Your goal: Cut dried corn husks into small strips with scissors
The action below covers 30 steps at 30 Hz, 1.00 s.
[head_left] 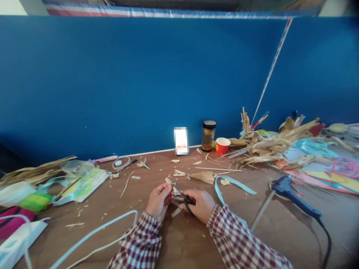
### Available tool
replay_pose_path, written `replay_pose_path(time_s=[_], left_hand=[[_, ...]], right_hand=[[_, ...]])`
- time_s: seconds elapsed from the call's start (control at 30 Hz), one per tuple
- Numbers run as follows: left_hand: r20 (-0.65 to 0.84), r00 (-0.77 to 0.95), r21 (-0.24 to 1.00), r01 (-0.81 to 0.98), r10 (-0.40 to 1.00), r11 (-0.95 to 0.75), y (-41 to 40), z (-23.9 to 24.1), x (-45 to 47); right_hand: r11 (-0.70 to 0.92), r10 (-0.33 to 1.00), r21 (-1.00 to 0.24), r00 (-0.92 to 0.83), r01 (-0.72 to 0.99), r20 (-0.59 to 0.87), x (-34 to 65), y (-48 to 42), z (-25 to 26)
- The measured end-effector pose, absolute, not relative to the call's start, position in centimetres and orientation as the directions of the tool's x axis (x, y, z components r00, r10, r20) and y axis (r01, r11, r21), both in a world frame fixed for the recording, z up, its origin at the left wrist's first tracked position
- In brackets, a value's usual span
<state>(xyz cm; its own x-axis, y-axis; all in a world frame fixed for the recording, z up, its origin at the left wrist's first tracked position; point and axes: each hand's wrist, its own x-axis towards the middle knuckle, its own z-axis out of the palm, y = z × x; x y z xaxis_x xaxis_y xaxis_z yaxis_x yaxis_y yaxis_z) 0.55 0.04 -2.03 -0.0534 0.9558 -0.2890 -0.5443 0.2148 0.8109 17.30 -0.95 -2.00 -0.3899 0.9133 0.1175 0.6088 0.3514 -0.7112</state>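
Observation:
My left hand (pixel 158 198) is closed, pinching a small pale strip of dried husk (pixel 169 183) above the brown table (pixel 196 239). My right hand (pixel 199 204) grips black-handled scissors (pixel 182 195), whose blades point up-left toward the strip and meet it beside the left fingers. Small husk offcuts (pixel 176 212) lie on the table just under both hands. Both forearms wear red-and-white checked sleeves.
A blue glue gun (pixel 294 196) with its cord lies to the right. A light-blue paper strip (pixel 232 184) curls nearby. A red cup (pixel 222 145) and a dark jar (pixel 208 135) stand by the blue partition. Dried husks (pixel 277 144) pile at right; coloured papers (pixel 81 183) sit left.

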Motion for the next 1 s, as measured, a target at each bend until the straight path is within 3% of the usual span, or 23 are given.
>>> replay_pose_path(time_s=[0.27,0.43,0.53,0.63,0.77,1.0], left_hand=[[-0.283,-0.045,0.814,-0.539,0.958,0.215,0.0,-2.1,0.5],[-0.278,-0.044,0.816,-0.538,0.960,0.212,0.1,-2.2,0.5],[-0.282,-0.047,0.814,-0.540,0.958,0.213,0.1,-2.1,0.5],[-0.290,-0.013,0.810,-0.536,0.957,0.238,-0.2,-1.8,0.7],[-0.303,0.051,0.817,-0.500,0.952,0.287,-0.7,-1.1,1.2],[-0.252,0.126,0.857,-0.430,0.959,0.282,-1.1,-1.4,1.6]], right_hand=[[0.341,0.916,-0.730,-0.385,0.592,0.115,17.4,-0.8,-2.2],[0.248,0.947,-0.823,-0.308,0.511,0.094,17.3,-0.4,-2.7],[0.155,0.968,-0.914,-0.242,0.375,0.065,16.9,-0.2,-2.8],[0.058,0.973,-0.990,-0.231,0.127,0.028,16.5,-0.1,-2.5],[-0.009,0.965,-0.986,-0.259,-0.165,0.035,16.4,0.1,-2.4],[-0.080,0.955,-0.962,-0.296,-0.263,0.002,16.6,0.3,-2.6]])
